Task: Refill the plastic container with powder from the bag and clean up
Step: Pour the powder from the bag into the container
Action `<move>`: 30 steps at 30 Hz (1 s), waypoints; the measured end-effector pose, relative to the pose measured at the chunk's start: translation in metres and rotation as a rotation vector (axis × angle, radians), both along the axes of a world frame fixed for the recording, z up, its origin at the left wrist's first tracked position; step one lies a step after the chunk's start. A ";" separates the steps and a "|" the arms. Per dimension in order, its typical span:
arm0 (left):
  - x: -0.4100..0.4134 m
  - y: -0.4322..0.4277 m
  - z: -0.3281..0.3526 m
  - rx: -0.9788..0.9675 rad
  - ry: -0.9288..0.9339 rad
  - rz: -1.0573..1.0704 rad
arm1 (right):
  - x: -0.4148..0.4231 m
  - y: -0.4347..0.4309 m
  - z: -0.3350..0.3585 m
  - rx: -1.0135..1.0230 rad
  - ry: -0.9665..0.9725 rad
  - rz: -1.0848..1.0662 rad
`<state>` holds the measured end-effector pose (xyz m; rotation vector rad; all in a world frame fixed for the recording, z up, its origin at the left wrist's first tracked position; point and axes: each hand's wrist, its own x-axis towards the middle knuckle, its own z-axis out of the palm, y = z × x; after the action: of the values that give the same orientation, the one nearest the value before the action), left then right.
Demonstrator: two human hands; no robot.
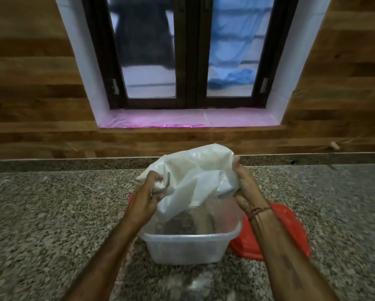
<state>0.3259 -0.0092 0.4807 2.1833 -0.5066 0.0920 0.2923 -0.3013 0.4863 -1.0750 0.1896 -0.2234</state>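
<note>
A clear rectangular plastic container [186, 249] stands on the granite counter in front of me. Above it a white translucent plastic bag [195, 170] is held upended, its mouth hanging down into the container. My left hand [146, 195] grips the bag's left side. The bag's right side is gripped by my right hand [245, 187], which has a thread band at the wrist. The bag is pale and bulging at the top. Dark shapes show through the container's wall below the bag's mouth; I cannot tell the powder level.
A red lid [290, 231] lies on the counter behind and right of the container. The speckled granite counter [52, 213] runs to a wood-panelled wall with a window and a pink-lined sill [182, 120]. A pale dusty patch [195, 283] marks the counter near me.
</note>
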 end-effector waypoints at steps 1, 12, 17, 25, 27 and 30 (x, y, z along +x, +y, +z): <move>0.001 0.006 -0.002 0.076 -0.003 -0.037 | 0.000 -0.003 0.000 0.025 -0.007 0.005; -0.014 0.001 -0.003 -0.543 0.336 0.177 | -0.002 -0.007 -0.003 -0.067 -0.008 0.056; -0.005 0.008 0.013 -0.657 0.508 0.213 | -0.003 -0.006 -0.004 -0.148 -0.034 0.080; -0.011 0.005 0.008 -0.730 0.429 0.256 | -0.012 -0.006 0.006 -0.165 0.014 0.120; -0.014 0.006 0.010 -0.746 0.386 0.246 | -0.011 -0.008 0.009 -0.079 0.021 0.097; -0.020 0.006 0.019 -0.764 0.317 0.199 | 0.000 -0.005 0.012 -0.012 0.028 0.011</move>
<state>0.3063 -0.0036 0.4994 1.4499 -0.0446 0.0350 0.2918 -0.3062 0.4979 -1.0909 0.2080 -0.2002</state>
